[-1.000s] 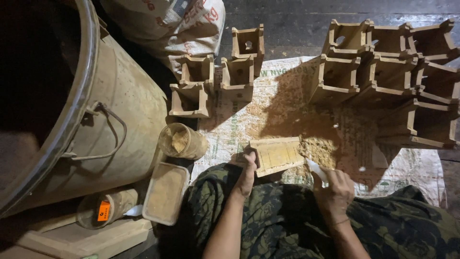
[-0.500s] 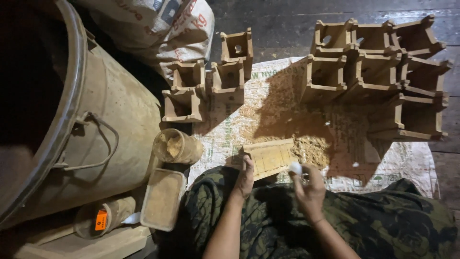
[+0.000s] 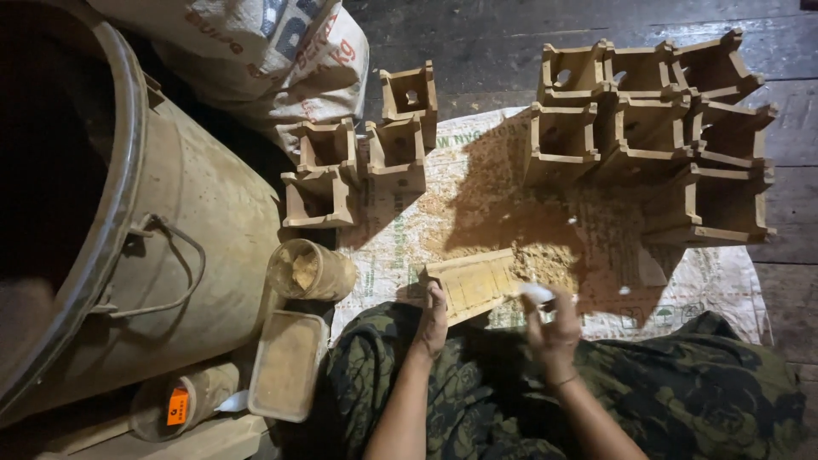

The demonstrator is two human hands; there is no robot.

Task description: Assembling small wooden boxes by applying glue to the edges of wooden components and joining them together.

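Note:
A flat wooden slat (image 3: 474, 283) lies tilted on the woven sack sheet (image 3: 477, 183) just in front of my knees. My left hand (image 3: 432, 319) presses on its near left end. My right hand (image 3: 554, 324) hovers at the slat's right end, pinching a small white piece (image 3: 537, 292). A pile of sawdust (image 3: 545, 255) sits right beside the slat. Open wooden boxes stand in two groups, a small one (image 3: 366, 162) at the upper left and a larger one (image 3: 656, 128) at the upper right.
A big dusty metal drum (image 3: 145, 221) with a wire handle fills the left side. Beside it sit a round can of powder (image 3: 307, 271), a rectangular tub (image 3: 285, 365), a cylinder with an orange label (image 3: 183, 400) and a printed sack (image 3: 256, 51). Dark floorboards lie beyond.
My right hand has moved left from beside my knee up to the slat's right end, carrying the white piece. My left hand has stayed on the slat.

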